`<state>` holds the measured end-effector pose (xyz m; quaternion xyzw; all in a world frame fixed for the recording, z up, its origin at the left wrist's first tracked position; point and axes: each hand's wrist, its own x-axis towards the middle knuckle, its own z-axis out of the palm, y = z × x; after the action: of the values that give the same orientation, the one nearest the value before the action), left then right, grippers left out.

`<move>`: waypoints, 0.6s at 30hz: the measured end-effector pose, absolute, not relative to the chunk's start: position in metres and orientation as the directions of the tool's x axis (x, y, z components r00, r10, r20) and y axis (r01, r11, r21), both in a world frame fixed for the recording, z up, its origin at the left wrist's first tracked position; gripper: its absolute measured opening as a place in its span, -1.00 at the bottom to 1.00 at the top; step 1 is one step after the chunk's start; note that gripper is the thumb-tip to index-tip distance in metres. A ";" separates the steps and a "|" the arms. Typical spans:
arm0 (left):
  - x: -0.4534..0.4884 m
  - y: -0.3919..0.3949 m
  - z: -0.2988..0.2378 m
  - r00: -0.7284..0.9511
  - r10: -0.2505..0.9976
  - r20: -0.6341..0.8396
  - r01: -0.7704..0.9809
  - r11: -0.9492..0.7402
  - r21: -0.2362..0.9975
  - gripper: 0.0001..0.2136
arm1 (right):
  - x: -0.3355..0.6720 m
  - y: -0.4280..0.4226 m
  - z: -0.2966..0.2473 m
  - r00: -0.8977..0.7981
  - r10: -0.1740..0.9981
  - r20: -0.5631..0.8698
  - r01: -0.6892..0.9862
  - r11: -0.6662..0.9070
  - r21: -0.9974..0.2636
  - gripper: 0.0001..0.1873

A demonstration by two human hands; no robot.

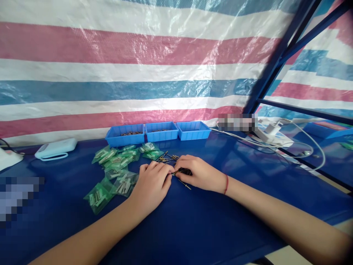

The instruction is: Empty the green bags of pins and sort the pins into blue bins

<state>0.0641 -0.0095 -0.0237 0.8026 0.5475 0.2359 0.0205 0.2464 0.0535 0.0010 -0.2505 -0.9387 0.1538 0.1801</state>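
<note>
My left hand (153,180) rests low over the table, fingers curled, thumb and fingertips meeting my right hand (202,173). My right hand is closed in a pinch, with a red string on its wrist. Between the fingertips shows a small, thin, dark piece (176,172), partly covered; its kind cannot be made out. A dark patch inside my right hand's curl may be part of it or shadow. Just behind the fingers lies a loose pile of thin brass-and-dark pins (164,159). One more pin (185,184) lies in front of my right hand.
Green-tinted plastic bags (118,158) of small pale parts spread left of my hands. Behind stand three blue bins (125,139), two showing small brownish parts. A light-blue case (56,148) lies back left. A power strip with white cables (271,136) sits back right, near blue metal framing.
</note>
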 end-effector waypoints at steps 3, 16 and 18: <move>0.065 -0.010 -0.024 0.282 0.887 0.366 0.874 -0.395 0.284 -0.86 | 0.246 0.052 0.001 -0.801 0.528 0.283 0.411 0.828 -0.382 -0.87; 0.067 -0.010 -0.018 0.173 0.866 0.468 0.846 -0.374 0.380 -0.87 | 0.249 0.045 0.007 -0.598 0.704 0.382 0.401 0.676 -0.618 -0.88; 0.067 -0.010 -0.016 0.164 0.857 0.488 0.829 -0.388 0.403 -0.88 | 0.249 0.045 0.007 -0.584 0.724 0.367 0.393 0.648 -0.652 -0.88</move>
<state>0.0665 -0.0103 -0.0165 0.7625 0.5528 0.3355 0.0209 0.2485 0.0446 0.0069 -0.3279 -0.8509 0.2613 0.3166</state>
